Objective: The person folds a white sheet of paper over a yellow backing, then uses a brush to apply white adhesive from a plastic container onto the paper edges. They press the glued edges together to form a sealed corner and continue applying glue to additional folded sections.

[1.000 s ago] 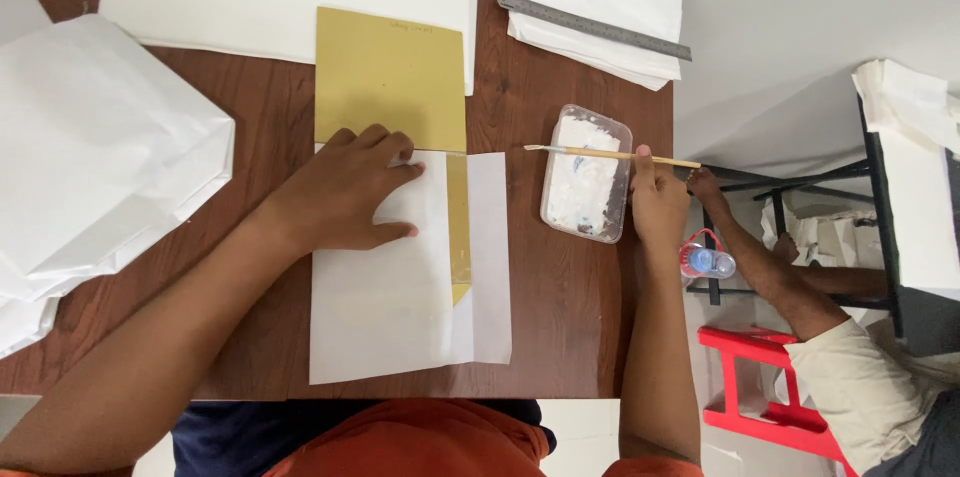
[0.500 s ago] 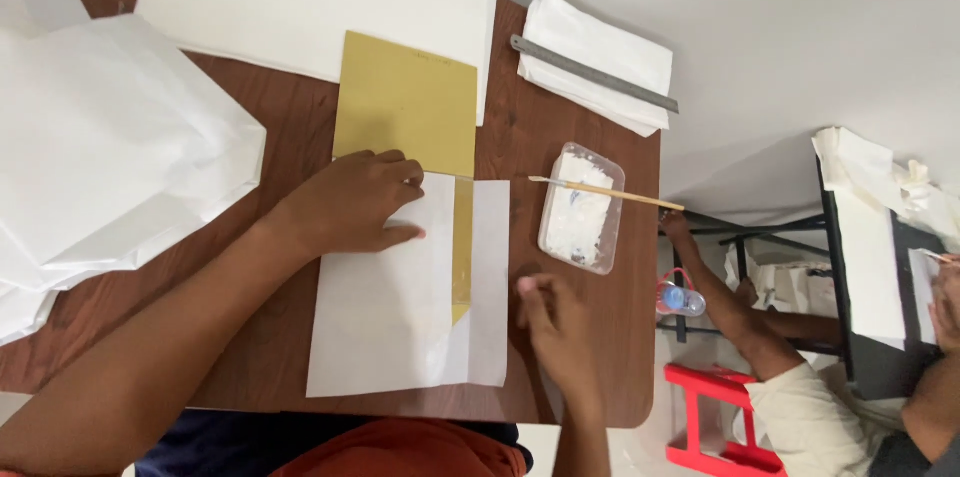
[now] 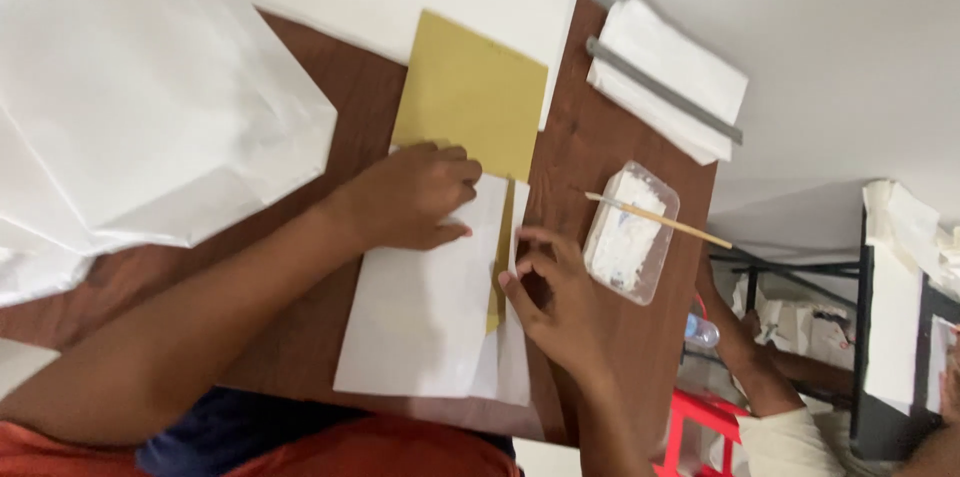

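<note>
Now right hand [image 3: 555,302] has left the brush [image 3: 655,219], which rests across the glue tray [image 3: 630,237]; its fingertips pinch the white flap [image 3: 520,237]. Left hand [image 3: 415,199], open, presses folded sheet [image 3: 425,317] on worktop [image 3: 590,157].

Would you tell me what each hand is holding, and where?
The left hand presses flat on the white sheet near its top. The right hand pinches the sheet's folded right edge.
</note>
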